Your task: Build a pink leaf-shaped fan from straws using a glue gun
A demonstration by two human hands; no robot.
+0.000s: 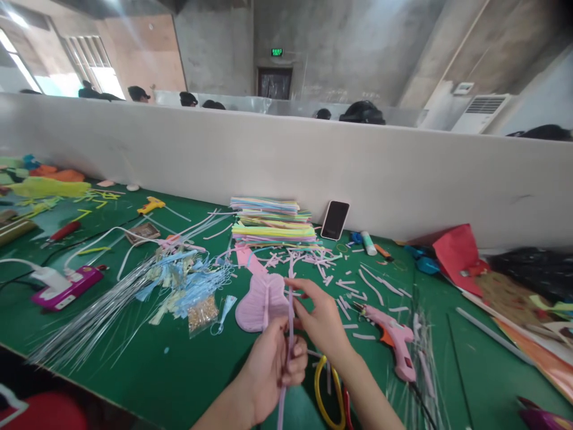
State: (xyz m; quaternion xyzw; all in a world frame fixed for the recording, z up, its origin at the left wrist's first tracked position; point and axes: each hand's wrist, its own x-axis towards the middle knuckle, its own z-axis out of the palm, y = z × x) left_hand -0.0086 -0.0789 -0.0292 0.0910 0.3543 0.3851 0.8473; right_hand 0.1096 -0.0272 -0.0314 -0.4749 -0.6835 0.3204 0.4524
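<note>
Lower centre of the frame: a thin lilac fuzzy stem (290, 319), straight and nearly upright, its lower end trailing off the bottom edge. Clamped low down in the curled fingers of the left hand (273, 364); pinched higher up between thumb and forefinger of the right hand (323, 322), remaining fingers spread apart. Just behind, a pale pink ribbed leaf shape (257, 304) lying on the green table (179, 370). Right of centre, a pink glue gun (394, 340); under the wrists, yellow-handled scissors (320, 382).
</note>
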